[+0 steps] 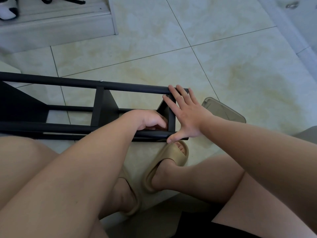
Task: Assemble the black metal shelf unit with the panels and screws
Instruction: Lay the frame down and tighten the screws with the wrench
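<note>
At the far left, well beyond the shelf frame, a white shoe sits on a low step. The frame lies on its side on the tiled floor in front of the seated person. A small silver screw already sits in its top rail, above the middle panel.

The step in hand looks like fixing the end panel. The left hand reaches inside the frame beside that panel with its fingers curled. I cannot tell whether it pinches a screw. The right hand lies flat and spread against the frame's end, fingers on the top rail, thumb on the lower one, gripping nothing.

Next, the panel probably has to stay square while a screw is seated. A tan lid lies just right of the frame.

No brand or writing is readable.
</note>
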Action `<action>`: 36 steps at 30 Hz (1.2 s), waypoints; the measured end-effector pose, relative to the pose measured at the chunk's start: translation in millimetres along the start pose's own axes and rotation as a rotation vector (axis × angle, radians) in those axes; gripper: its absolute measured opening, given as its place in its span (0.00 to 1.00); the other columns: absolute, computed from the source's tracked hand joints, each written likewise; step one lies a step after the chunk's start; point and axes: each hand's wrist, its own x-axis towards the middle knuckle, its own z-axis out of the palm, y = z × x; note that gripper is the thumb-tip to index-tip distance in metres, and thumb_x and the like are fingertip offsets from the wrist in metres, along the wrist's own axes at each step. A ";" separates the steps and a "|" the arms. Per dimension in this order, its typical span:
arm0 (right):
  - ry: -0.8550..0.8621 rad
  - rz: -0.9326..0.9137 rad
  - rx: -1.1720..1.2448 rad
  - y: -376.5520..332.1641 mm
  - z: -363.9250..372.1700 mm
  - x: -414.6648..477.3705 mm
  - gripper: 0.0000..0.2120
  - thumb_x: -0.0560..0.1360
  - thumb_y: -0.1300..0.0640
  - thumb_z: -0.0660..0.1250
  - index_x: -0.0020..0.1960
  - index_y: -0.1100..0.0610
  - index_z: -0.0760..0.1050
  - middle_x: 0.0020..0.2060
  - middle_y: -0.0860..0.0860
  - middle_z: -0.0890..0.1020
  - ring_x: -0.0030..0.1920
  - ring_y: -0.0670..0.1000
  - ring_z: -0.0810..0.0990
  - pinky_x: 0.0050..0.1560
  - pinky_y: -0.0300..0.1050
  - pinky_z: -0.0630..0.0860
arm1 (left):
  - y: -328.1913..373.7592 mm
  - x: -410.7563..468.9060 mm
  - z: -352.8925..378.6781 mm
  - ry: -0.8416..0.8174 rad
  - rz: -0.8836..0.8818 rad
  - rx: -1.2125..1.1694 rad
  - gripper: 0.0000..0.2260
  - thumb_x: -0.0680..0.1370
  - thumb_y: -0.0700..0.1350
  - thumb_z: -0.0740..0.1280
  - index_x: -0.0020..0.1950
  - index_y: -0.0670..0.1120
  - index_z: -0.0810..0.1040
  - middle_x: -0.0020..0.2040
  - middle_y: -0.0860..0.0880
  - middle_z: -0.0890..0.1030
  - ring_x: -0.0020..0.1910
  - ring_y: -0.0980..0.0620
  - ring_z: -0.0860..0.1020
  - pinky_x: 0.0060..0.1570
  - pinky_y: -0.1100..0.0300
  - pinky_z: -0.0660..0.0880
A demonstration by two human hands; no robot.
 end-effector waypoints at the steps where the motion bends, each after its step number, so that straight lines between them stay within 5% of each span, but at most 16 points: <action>1: 0.000 0.000 0.000 0.0 0.0 0.1 0.70 0.55 0.12 0.48 0.82 0.54 0.34 0.79 0.59 0.32 0.79 0.62 0.31 0.76 0.62 0.32 | 0.0 -0.6 -0.3 -0.003 0.002 -0.008 0.09 0.74 0.39 0.67 0.44 0.48 0.86 0.43 0.49 0.85 0.46 0.50 0.81 0.53 0.55 0.76; 6: 0.004 -0.002 -0.006 0.0 0.6 0.0 0.70 0.55 0.12 0.48 0.82 0.54 0.34 0.79 0.59 0.32 0.79 0.62 0.31 0.77 0.63 0.33 | 2.6 -2.0 4.0 0.057 -0.035 0.047 0.20 0.68 0.45 0.69 0.57 0.38 0.82 0.54 0.40 0.84 0.53 0.41 0.82 0.65 0.45 0.74; 16: 0.003 0.002 0.003 0.1 0.5 0.1 0.70 0.55 0.12 0.47 0.82 0.54 0.34 0.79 0.59 0.31 0.79 0.62 0.30 0.76 0.62 0.32 | 2.2 -3.5 1.8 0.019 0.012 -0.013 0.07 0.74 0.37 0.67 0.49 0.43 0.84 0.41 0.48 0.83 0.40 0.50 0.80 0.42 0.61 0.76; 21: 0.005 0.000 -0.002 -0.6 0.7 0.4 0.70 0.55 0.12 0.47 0.82 0.55 0.34 0.79 0.59 0.32 0.79 0.62 0.31 0.77 0.63 0.32 | 2.3 -1.8 4.0 0.051 -0.033 0.007 0.13 0.75 0.42 0.68 0.57 0.39 0.83 0.53 0.41 0.85 0.53 0.42 0.83 0.63 0.48 0.76; 30: -0.007 0.002 0.007 -0.7 -0.5 0.1 0.70 0.56 0.12 0.50 0.82 0.54 0.34 0.79 0.59 0.31 0.79 0.62 0.30 0.77 0.63 0.33 | -0.3 2.3 1.3 0.025 0.003 -0.002 0.08 0.74 0.38 0.67 0.49 0.44 0.85 0.44 0.49 0.83 0.46 0.51 0.79 0.52 0.58 0.74; 36: -0.010 0.003 0.004 -1.0 -1.9 -0.9 0.70 0.56 0.12 0.50 0.82 0.55 0.34 0.79 0.59 0.31 0.79 0.62 0.30 0.77 0.63 0.33 | -0.8 0.6 1.1 -0.011 -0.012 -0.062 0.07 0.75 0.39 0.67 0.50 0.43 0.83 0.46 0.45 0.85 0.50 0.46 0.81 0.62 0.50 0.75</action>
